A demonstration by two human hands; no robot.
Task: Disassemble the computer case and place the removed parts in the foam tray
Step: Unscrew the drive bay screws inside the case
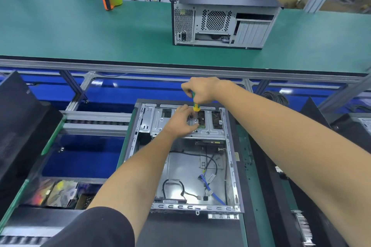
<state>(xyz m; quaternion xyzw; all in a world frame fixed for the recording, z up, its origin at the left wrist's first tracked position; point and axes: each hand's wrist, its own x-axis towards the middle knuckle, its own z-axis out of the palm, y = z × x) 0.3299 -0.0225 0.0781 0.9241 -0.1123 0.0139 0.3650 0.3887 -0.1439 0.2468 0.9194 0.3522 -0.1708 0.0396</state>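
Computer case (180,158): one opened, two hands (180,122) (198,90), one screwdriver (195,104).

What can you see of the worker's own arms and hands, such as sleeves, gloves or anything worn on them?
Both forearms are bare, and the left hand and right hand wear no gloves. No watch, ring or wristband shows. A short black sleeve covers the left upper arm; the right arm's sleeve is out of view.
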